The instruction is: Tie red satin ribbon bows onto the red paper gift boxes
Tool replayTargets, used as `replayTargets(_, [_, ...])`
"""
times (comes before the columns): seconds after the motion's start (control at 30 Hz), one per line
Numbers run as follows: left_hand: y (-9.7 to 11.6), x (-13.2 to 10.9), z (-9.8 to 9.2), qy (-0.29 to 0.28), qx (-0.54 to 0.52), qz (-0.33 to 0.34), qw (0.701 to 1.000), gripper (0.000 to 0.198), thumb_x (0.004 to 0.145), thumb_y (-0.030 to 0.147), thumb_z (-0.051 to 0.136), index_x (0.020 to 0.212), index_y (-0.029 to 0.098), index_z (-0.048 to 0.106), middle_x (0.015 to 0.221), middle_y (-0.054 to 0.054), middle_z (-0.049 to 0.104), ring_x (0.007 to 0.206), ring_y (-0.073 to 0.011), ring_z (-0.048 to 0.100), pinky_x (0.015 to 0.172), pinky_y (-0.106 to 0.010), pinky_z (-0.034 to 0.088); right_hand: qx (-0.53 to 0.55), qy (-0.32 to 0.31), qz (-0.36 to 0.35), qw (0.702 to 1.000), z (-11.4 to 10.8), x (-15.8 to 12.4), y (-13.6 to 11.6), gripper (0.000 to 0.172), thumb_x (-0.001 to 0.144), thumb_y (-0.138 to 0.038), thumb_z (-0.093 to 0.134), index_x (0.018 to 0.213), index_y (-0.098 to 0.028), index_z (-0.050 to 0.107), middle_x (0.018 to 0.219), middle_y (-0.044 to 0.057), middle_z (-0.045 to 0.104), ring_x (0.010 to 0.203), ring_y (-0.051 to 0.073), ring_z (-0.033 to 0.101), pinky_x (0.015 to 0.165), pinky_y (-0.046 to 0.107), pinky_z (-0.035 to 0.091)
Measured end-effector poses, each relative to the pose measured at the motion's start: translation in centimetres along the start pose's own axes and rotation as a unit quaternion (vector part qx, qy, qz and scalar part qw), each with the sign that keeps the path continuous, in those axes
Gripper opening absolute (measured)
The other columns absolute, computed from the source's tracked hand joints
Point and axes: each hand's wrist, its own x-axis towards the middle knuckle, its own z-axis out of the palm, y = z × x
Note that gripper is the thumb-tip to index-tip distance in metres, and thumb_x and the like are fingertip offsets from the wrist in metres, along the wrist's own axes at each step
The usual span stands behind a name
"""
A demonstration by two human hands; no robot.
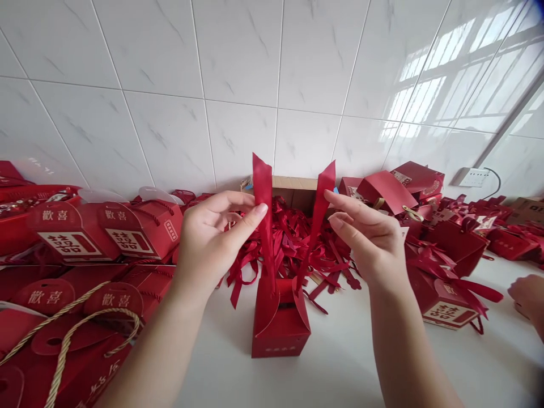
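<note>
A small red gift box stands upright on the white table in front of me, its curved top flaps folded in. Two ends of red ribbon rise from its top in a V. My left hand pinches the left ribbon end between thumb and index finger. At the right ribbon end, the fingertips of my right hand meet the ribbon's edge, and its strip stands taut. Part of that grip is hidden. Both ribbon tips stick up above my fingers.
Behind the box lies a heap of loose red ribbons before a cardboard box. Red gift boxes are stacked at left; a ribboned box and others stand at right. Another person's hand is at the right edge. A tiled wall closes the back.
</note>
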Motion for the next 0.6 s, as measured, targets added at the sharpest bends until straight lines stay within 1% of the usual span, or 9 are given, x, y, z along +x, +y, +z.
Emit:
replayTargets(0.1, [-0.22,-0.13,0.26,0.012,0.039,0.010,0.999,0.013,0.069,0.026,0.078,0.079,0.020,0.072,0.078,0.000,0.070,0.071,-0.0141,0.063,0.066,-0.023,0.050,-0.001,-0.007,-0.009,1.000,0.08,-0.03,0.05,0.036,0.083,-0.016,0.060,0.113,-0.035,0.068,0.116,-0.001,0.068,0.109,0.024,0.061,0.087,0.041,0.054])
replayTargets(0.27, [-0.31,-0.08,0.39,0.004,0.049,0.010,0.999,0.012,0.069,0.027,0.077,0.078,0.021,0.072,0.076,0.000,0.070,0.070,-0.0146,0.064,0.065,-0.023,0.050,-0.010,0.010,-0.030,0.999,-0.05,-0.01,0.04,0.037,0.083,-0.015,0.060,0.113,-0.036,0.067,0.115,-0.001,0.069,0.106,0.021,0.063,0.092,0.040,0.052])
replayTargets(0.37, [-0.25,-0.09,0.38,0.004,0.056,0.012,0.998,0.013,0.068,0.027,0.078,0.078,0.020,0.072,0.075,0.000,0.069,0.067,-0.0143,0.062,0.063,-0.024,0.050,-0.005,0.012,-0.034,0.999,-0.09,-0.05,-0.05,0.037,0.083,-0.016,0.061,0.114,-0.035,0.067,0.114,-0.001,0.069,0.107,0.022,0.062,0.089,0.039,0.053])
replayTargets(0.47, [-0.15,-0.15,0.29,0.022,0.049,0.021,0.998,0.012,0.069,0.027,0.078,0.077,0.021,0.071,0.074,0.000,0.068,0.065,-0.0135,0.060,0.061,-0.024,0.050,0.002,0.021,-0.037,0.999,-0.02,-0.10,-0.10,0.036,0.083,-0.016,0.062,0.114,-0.035,0.068,0.115,0.000,0.069,0.106,0.022,0.063,0.084,0.036,0.055])
replayTargets(0.6, [0.20,-0.18,0.17,0.040,0.035,0.030,0.998,0.008,0.070,0.027,0.077,0.075,0.026,0.071,0.077,0.002,0.069,0.070,-0.0141,0.060,0.066,-0.025,0.051,0.005,0.029,-0.031,0.999,0.02,-0.10,-0.02,0.036,0.083,-0.017,0.062,0.114,-0.034,0.068,0.115,0.000,0.069,0.103,0.021,0.064,0.084,0.036,0.054])
